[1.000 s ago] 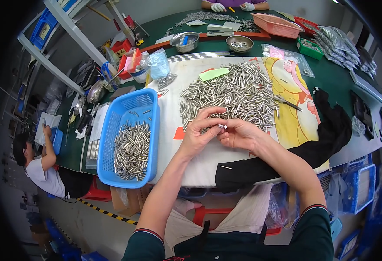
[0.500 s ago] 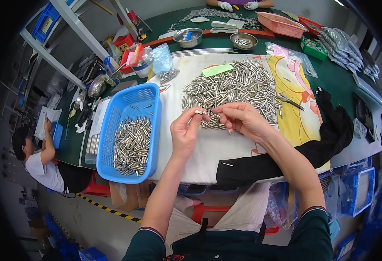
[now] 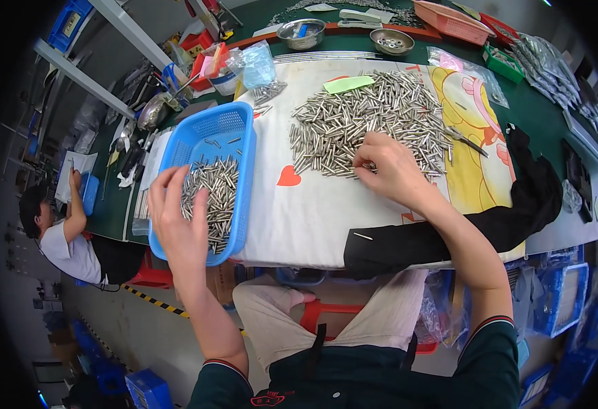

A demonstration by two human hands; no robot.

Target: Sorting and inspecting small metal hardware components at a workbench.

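My left hand (image 3: pixel 179 221) is over the blue basket (image 3: pixel 246 184), fingers parted and clasping nothing, above metal pins (image 3: pixel 222 198) within. My right hand (image 3: pixel 389 163) is at the near edge of the pile (image 3: pixel 360 123) of pins on the cloth (image 3: pixel 316 218), fingertips drawn together; I cannot tell whether they grip one. A green slip (image 3: pixel 348 84) lies on the pile. A red emblem (image 3: pixel 267 399) marks my shirt (image 3: pixel 380 382); a pale label (image 3: pixel 71 24) fronts the bin (image 3: pixel 59 34) at upper left.

From my head, a wide fisheye looks down and forward over the bench (image 3: pixel 534 112), fairly near my fingers (image 3: pixel 363 155), with my arms (image 3: pixel 476 266) rising from the lower edge.
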